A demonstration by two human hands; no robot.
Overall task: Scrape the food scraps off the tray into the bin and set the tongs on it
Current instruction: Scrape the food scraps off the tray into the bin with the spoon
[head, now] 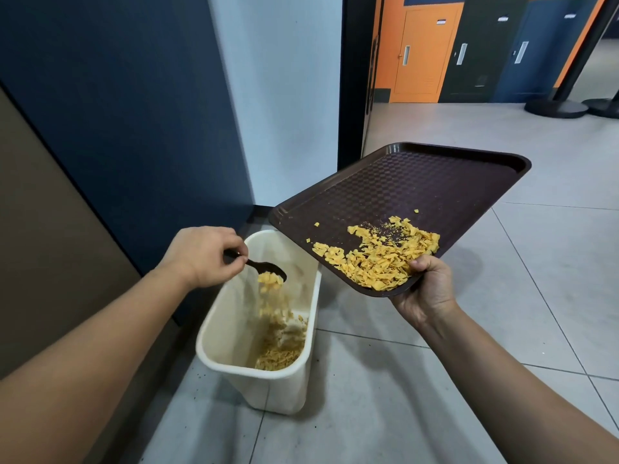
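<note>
My right hand point(426, 289) grips the near edge of a dark brown tray point(418, 185), held tilted above the floor to the right of the bin. A pile of yellow food scraps point(378, 259) lies on the tray's near corner, just beside my thumb. My left hand point(204, 256) is shut on the handle of a black spoon-shaped utensil point(266, 267) over the cream bin point(217, 333). Scraps are falling from its bowl into the bin, where more yellow scraps point(279, 356) lie at the bottom.
The bin stands on grey floor tiles point(385, 413) against a dark blue wall panel point(134, 112). A brown panel point(40, 246) is on the left. An open doorway behind the tray leads to a hall with orange and dark doors and black stanchion bases point(556, 107).
</note>
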